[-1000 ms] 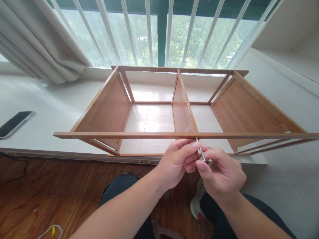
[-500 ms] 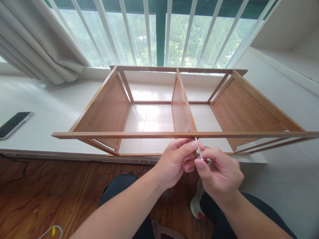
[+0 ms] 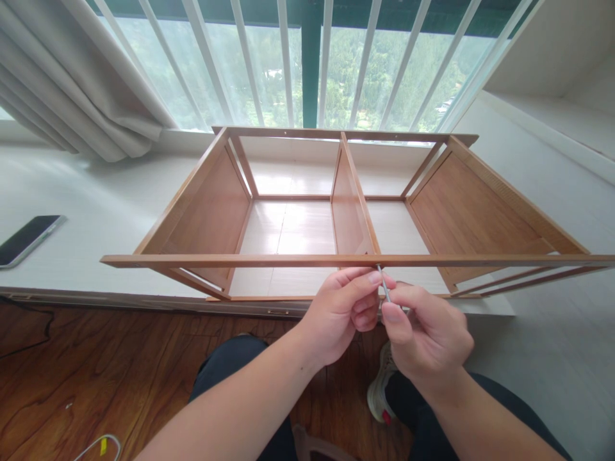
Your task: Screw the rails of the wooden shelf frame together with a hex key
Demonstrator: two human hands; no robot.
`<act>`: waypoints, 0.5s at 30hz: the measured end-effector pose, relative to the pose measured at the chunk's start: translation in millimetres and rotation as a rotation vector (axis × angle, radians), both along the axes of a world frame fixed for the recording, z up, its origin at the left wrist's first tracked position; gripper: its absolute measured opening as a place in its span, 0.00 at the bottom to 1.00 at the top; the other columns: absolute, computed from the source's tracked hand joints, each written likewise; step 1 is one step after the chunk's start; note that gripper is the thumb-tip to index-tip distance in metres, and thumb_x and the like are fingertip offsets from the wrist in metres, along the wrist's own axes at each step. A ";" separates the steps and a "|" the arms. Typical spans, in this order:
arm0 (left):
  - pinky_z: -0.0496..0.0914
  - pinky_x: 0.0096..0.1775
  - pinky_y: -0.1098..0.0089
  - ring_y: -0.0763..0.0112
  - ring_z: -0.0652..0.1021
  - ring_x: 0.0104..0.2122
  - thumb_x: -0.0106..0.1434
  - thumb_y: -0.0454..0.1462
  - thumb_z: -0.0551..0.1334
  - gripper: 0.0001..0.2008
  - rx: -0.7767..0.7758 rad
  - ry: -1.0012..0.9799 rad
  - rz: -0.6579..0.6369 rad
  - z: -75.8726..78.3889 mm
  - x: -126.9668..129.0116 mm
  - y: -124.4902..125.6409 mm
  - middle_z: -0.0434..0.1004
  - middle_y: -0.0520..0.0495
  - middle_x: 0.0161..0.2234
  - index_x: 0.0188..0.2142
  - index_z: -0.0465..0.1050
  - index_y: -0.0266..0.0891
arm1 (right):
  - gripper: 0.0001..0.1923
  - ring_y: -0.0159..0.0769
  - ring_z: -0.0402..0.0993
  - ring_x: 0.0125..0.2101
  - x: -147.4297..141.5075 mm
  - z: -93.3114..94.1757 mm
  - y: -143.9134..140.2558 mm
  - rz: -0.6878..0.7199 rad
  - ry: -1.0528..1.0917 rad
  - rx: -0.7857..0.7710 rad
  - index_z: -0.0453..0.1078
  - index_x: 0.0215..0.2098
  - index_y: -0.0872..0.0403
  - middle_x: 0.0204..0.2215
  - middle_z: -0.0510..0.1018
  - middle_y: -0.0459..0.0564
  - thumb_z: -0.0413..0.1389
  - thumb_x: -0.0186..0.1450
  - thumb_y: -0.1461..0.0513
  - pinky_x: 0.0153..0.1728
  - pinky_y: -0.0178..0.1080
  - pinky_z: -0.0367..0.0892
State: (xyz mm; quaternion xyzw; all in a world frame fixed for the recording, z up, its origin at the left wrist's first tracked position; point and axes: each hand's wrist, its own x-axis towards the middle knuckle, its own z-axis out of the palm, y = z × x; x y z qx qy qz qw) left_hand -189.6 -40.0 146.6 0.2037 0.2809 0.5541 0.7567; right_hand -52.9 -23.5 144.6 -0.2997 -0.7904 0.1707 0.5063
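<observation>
A wooden frame (image 3: 269,260) with side panels and a middle divider stands on the white ledge. A thin metal hex key (image 3: 384,285) slants down from the front rail, its upper end meeting the rail in line with the middle divider (image 3: 350,192). Just beneath that rail, my left hand (image 3: 342,310) is closed, thumb and fingers pinching around the key's upper part. My right hand (image 3: 427,330) is closed too, gripping its lower end between thumb and forefinger. Fingers hide part of the key, and the fastener at its tip cannot be made out.
On the white ledge (image 3: 96,192) at the left lies a phone (image 3: 29,240). A grey curtain (image 3: 86,77) hangs beside the barred window. Below are the wooden floor (image 3: 120,378), a white cable (image 3: 114,440) and my shoe (image 3: 381,390). A wall rises at the right.
My right thumb and fingers have shifted slightly to the right, and the key's lower end is more covered. The left hand and the wooden frame look nearly unchanged.
</observation>
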 end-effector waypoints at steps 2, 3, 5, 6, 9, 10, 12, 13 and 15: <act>0.54 0.24 0.74 0.83 0.57 0.17 0.60 0.44 0.70 0.13 0.005 -0.002 0.001 -0.3 0.4 -0.3 0.52 0.61 0.17 0.33 0.78 0.35 | 0.11 0.31 0.72 0.21 0.2 2.0 0.1 0.010 -0.016 0.010 0.68 0.27 0.51 0.21 0.77 0.43 0.57 0.68 0.64 0.23 0.34 0.65; 0.53 0.24 0.74 0.83 0.57 0.17 0.61 0.44 0.69 0.12 0.008 -0.003 0.003 -0.5 0.7 -0.4 0.52 0.61 0.17 0.33 0.78 0.35 | 0.11 0.31 0.73 0.21 0.3 3.0 0.1 0.012 -0.024 0.006 0.68 0.27 0.51 0.20 0.76 0.42 0.57 0.69 0.64 0.24 0.34 0.66; 0.52 0.24 0.75 0.83 0.57 0.17 0.62 0.43 0.69 0.12 0.016 -0.010 0.007 -0.8 1.3 -0.5 0.52 0.61 0.17 0.33 0.79 0.35 | 0.12 0.31 0.73 0.21 0.4 4.7 -0.2 0.011 -0.035 -0.007 0.67 0.27 0.51 0.19 0.75 0.42 0.56 0.69 0.64 0.25 0.34 0.66; 0.51 0.23 0.75 0.83 0.57 0.17 0.62 0.43 0.68 0.11 0.019 -0.014 0.008 -0.9 1.5 -0.5 0.51 0.60 0.17 0.33 0.79 0.35 | 0.12 0.31 0.73 0.21 0.4 5.5 -0.5 0.011 -0.038 -0.014 0.67 0.26 0.51 0.19 0.75 0.42 0.56 0.69 0.64 0.25 0.34 0.66; 0.50 0.23 0.75 0.83 0.56 0.17 0.62 0.43 0.68 0.11 0.017 -0.022 0.006 -1.3 1.6 -0.1 0.51 0.60 0.17 0.33 0.79 0.35 | 0.12 0.30 0.73 0.21 0.6 7.6 -1.6 0.015 -0.039 -0.019 0.69 0.28 0.51 0.21 0.78 0.42 0.55 0.70 0.65 0.25 0.34 0.66; 0.49 0.23 0.75 0.83 0.56 0.17 0.62 0.43 0.68 0.11 0.015 -0.021 0.006 -1.4 1.6 0.1 0.51 0.60 0.17 0.33 0.79 0.35 | 0.11 0.29 0.72 0.21 0.7 8.3 -2.0 0.013 -0.040 -0.013 0.70 0.28 0.51 0.22 0.78 0.42 0.55 0.70 0.65 0.25 0.34 0.66; 0.50 0.23 0.75 0.82 0.57 0.17 0.62 0.43 0.69 0.12 0.014 -0.019 0.006 -1.5 1.5 0.4 0.52 0.60 0.17 0.32 0.79 0.35 | 0.12 0.29 0.70 0.20 1.1 9.7 -2.7 0.008 -0.051 -0.001 0.71 0.28 0.50 0.21 0.77 0.42 0.55 0.70 0.65 0.25 0.34 0.66; 0.50 0.23 0.75 0.82 0.57 0.17 0.62 0.43 0.69 0.12 0.014 -0.018 0.007 -1.5 1.6 0.5 0.52 0.60 0.17 0.32 0.79 0.35 | 0.12 0.29 0.69 0.20 1.2 10.4 -2.9 0.009 -0.058 0.001 0.71 0.29 0.50 0.20 0.75 0.42 0.54 0.70 0.65 0.26 0.34 0.66; 0.50 0.23 0.75 0.82 0.57 0.17 0.62 0.43 0.68 0.12 0.016 -0.016 0.007 -1.5 1.8 0.5 0.52 0.60 0.17 0.32 0.79 0.35 | 0.12 0.29 0.68 0.20 1.1 11.6 -3.0 0.020 -0.066 -0.005 0.72 0.29 0.50 0.20 0.74 0.42 0.54 0.70 0.65 0.26 0.34 0.66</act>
